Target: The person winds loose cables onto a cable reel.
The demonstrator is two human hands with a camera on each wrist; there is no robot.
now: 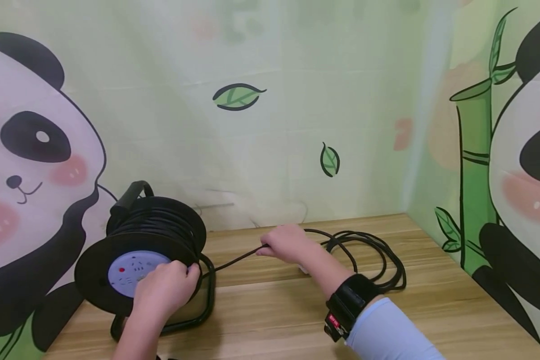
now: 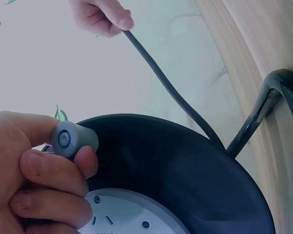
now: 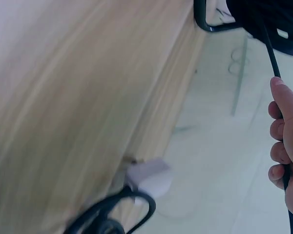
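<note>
A black cable reel (image 1: pixel 94 265) with a blue-grey socket panel (image 1: pixel 130 270) stands at the left of the table, black cable (image 1: pixel 162 222) wound round its drum. My left hand (image 1: pixel 168 287) is at the reel's front disc; in the left wrist view its fingers curl round a grey crank knob (image 2: pixel 75 139). My right hand (image 1: pixel 288 243) grips the cable right of the reel, and a stretch of it (image 1: pixel 238 258) runs taut to the drum. In the right wrist view, thumb and fingers wrap the cable (image 3: pixel 274 63).
Loose coils of cable (image 1: pixel 398 265) lie on the wooden table (image 1: pixel 432 310) to the right. A white plug (image 3: pixel 149 178) sits by the coils. The reel's tube stand (image 1: pixel 212 295) rests on the table. A panda-printed backdrop (image 1: pixel 288 100) rises behind.
</note>
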